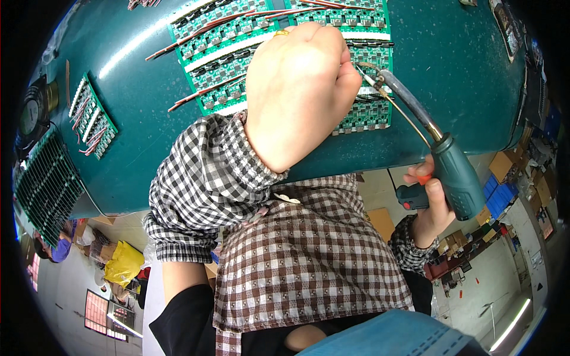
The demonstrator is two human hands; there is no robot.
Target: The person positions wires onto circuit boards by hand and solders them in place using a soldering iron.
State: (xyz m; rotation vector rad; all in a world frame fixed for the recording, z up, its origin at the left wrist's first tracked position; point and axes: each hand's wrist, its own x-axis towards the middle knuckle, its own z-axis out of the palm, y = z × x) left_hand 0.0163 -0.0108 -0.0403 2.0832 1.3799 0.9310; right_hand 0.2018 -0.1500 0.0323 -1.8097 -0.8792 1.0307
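Note:
My right hand (437, 210) is closed around the dark green handle of a trigger-style soldering gun (456, 175). A bent metal tube and a thin rod run from its body up and left to the tip. That tip lies beside the fingers of my left hand (297, 95), over a panel of green circuit boards (371, 22). My left hand is closed in a pinch above the boards; its fingertips and whatever they hold are hidden. Red, white and dark wires (208, 90) lie across the panel, sticking out past its left edge.
On the left of the dark green table (142, 107) lies a smaller circuit board strip (92, 118) with wires. A dark rack-like grid (50, 184) and a round black fan-like device (37, 115) stand at the left edge. Cardboard boxes (504, 166) are beyond the right side.

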